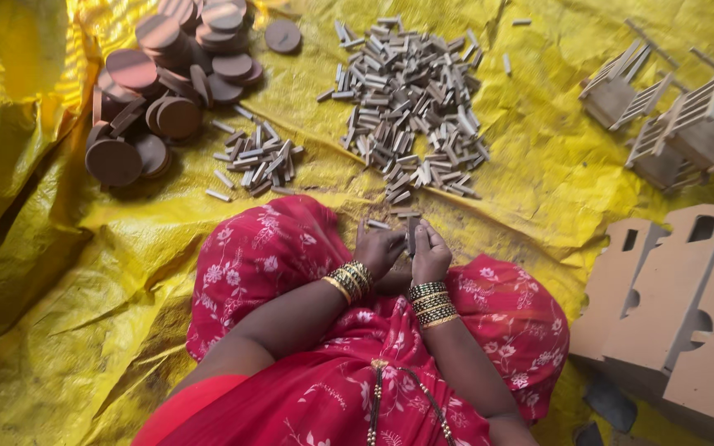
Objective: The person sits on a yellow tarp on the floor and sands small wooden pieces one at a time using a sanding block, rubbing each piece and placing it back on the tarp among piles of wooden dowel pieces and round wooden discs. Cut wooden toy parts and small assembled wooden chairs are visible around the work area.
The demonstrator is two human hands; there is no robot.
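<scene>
On the yellow sheet (539,173), above a red-draped lap: left hand (378,250) and right hand (430,254), both closed on one small wooden peg (411,234) held upright between them. Risk: loose fingertip grip drops peg into the peg pile (411,107) just beyond, where it is lost among identical pieces.

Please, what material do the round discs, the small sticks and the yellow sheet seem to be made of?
Round discs: probably wood or fibreboard, matte brown, flat faces with plain cut edges.
Small sticks: likely unpainted wood, pale grey-brown, cut square.
Yellow sheet: looks like plastic tarpaulin, glossy, with sharp creases and folds.
</scene>
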